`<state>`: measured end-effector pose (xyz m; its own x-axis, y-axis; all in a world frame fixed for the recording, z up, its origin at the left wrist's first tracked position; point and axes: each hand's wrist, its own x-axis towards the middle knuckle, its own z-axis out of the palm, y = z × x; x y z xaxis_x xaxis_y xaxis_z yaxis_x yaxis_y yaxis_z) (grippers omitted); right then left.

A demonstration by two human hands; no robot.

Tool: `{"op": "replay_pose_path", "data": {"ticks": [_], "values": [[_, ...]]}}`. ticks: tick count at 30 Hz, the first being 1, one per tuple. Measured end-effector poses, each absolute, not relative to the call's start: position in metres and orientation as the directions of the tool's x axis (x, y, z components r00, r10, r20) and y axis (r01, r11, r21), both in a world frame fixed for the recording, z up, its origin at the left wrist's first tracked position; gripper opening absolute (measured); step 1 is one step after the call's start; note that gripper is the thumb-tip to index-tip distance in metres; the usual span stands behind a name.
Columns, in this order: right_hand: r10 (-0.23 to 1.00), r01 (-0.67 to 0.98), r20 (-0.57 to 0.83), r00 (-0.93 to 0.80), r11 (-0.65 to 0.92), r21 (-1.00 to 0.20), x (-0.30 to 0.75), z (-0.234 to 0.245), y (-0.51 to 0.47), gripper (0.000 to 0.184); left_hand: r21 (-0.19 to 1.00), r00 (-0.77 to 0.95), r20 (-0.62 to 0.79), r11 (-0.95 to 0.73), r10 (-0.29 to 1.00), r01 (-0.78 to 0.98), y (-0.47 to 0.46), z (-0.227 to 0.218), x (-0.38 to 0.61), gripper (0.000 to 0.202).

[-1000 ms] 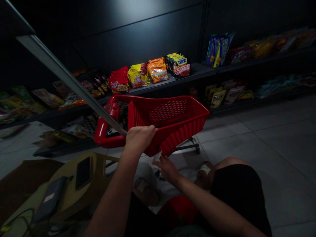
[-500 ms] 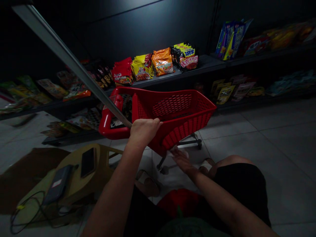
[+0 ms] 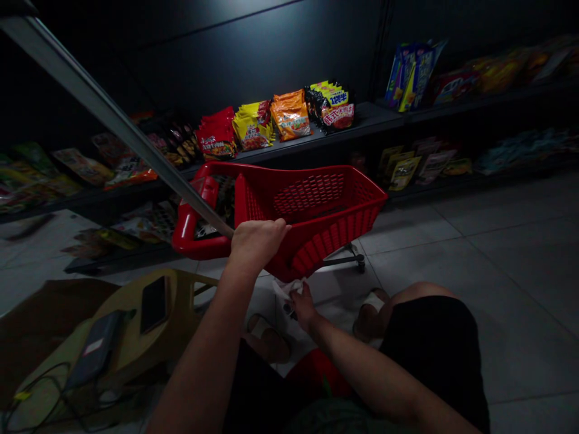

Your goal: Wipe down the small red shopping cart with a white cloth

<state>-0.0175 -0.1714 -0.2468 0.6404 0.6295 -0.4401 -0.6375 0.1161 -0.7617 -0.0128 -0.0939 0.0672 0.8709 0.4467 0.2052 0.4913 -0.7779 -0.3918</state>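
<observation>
A red plastic shopping cart (image 3: 316, 211) stands in front of me on small wheels. My left hand (image 3: 256, 241) is closed over the cart's near rim, beside a long grey metal rail (image 3: 113, 117) that runs up to the left. My right hand (image 3: 301, 301) is low under the cart, fingers closed on a white cloth (image 3: 287, 288) pressed near a cart wheel. My knees and black shorts (image 3: 429, 343) fill the lower right.
Dark shelves (image 3: 362, 120) with snack and noodle packets (image 3: 271, 120) line the back. A yellow plastic stool (image 3: 136, 337) at lower left carries a phone (image 3: 154, 304), a dark pouch and cables. Grey floor tiles (image 3: 497, 253) stretch to the right.
My right hand with the white cloth went out right under the cart, then came back left to the wheel. The left hand kept its hold on the cart rim.
</observation>
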Motion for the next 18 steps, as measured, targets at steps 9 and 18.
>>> {"op": "replay_pose_path", "data": {"ticks": [9, 18], "values": [[0.36, -0.155, -0.006, 0.933, 0.386, -0.909, 0.105, -0.14, -0.167, 0.06, -0.36, 0.865, 0.184, -0.786, 0.468, 0.502, -0.094, 0.071, -0.015, 0.042], [0.533, 0.189, 0.238, 0.812, 0.146, -0.971, 0.064, -0.149, -0.183, 0.033, -0.385, 0.874, 0.182, -0.785, 0.452, 0.486, -0.095, 0.073, -0.012, 0.037]]}}
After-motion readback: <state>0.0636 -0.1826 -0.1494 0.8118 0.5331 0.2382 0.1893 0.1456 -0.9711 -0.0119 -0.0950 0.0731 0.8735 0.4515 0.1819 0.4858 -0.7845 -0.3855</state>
